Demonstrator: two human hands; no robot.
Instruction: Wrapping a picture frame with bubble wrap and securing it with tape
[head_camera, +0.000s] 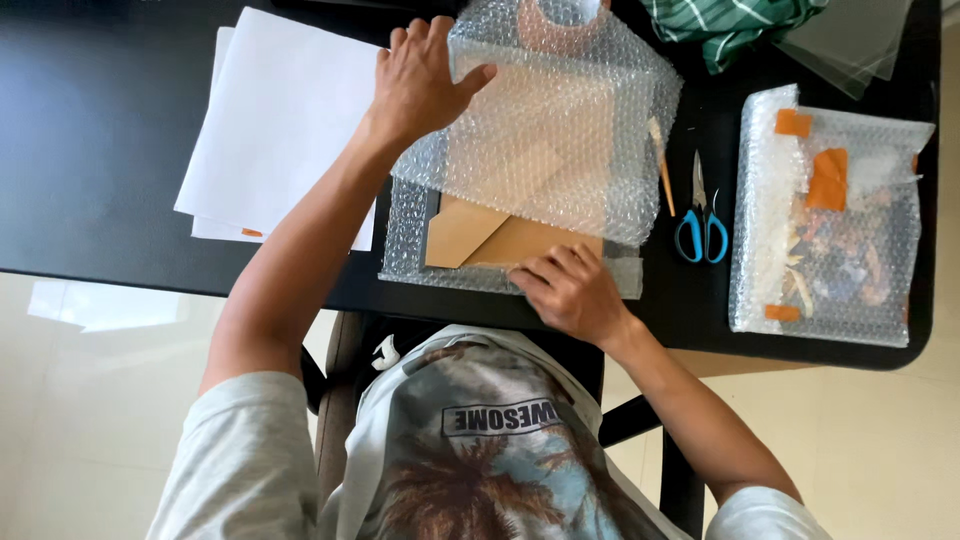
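A sheet of bubble wrap (560, 130) lies folded over a flat brown cardboard piece (480, 235) on the black table (90, 150). My left hand (420, 80) rests flat on the far left corner of the folded wrap, fingers spread, pressing it down. My right hand (570, 290) is at the near edge, its fingers curled on the lower layer of wrap where the cardboard shows. A tape roll (560, 20) shows dimly through the wrap at the far end.
White paper sheets (280, 120) lie to the left. Blue-handled scissors (700, 225) and a thin wooden stick (662, 170) lie to the right. A bubble-wrapped parcel with orange tape (830, 220) is farther right. A green striped cloth (730, 25) and clear plastic sheets (860, 40) are at the far right.
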